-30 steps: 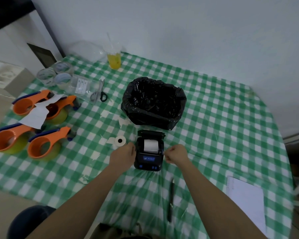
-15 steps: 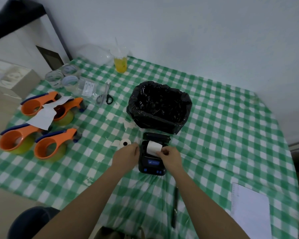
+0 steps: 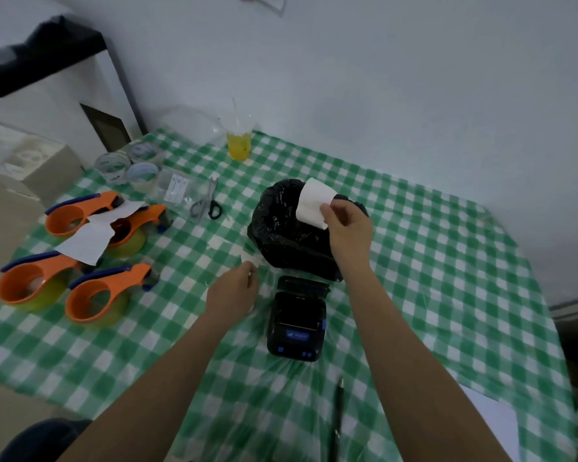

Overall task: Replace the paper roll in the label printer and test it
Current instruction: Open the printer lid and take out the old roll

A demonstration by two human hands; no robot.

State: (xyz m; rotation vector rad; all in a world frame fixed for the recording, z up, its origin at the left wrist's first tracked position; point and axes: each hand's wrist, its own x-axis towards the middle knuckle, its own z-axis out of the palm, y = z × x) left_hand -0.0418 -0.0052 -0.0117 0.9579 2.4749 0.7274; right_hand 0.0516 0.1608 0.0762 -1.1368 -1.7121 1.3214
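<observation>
The black label printer (image 3: pixel 296 325) sits on the green checked tablecloth with its lid tipped open toward the bin; no white paper shows in its compartment. My right hand (image 3: pixel 349 228) pinches a white paper roll (image 3: pixel 314 203) and holds it over the black-bagged bin (image 3: pixel 274 228). My left hand (image 3: pixel 232 291) rests on the cloth just left of the printer with its fingers curled. It covers the spot where a small paper roll lay, and what it holds is hidden.
Several orange tape dispensers (image 3: pixel 90 295) stand at the left, with a white sheet (image 3: pixel 87 238) across two of them. Scissors (image 3: pixel 207 205), clear tape rolls (image 3: pixel 127 165) and a yellow drink cup (image 3: pixel 238 145) lie behind. A pen (image 3: pixel 337 415) and white paper (image 3: pixel 491 418) lie near me.
My right hand has lifted the white paper roll out of the printer and carried it up over the bin. My left hand has shifted slightly left, off the printer's side.
</observation>
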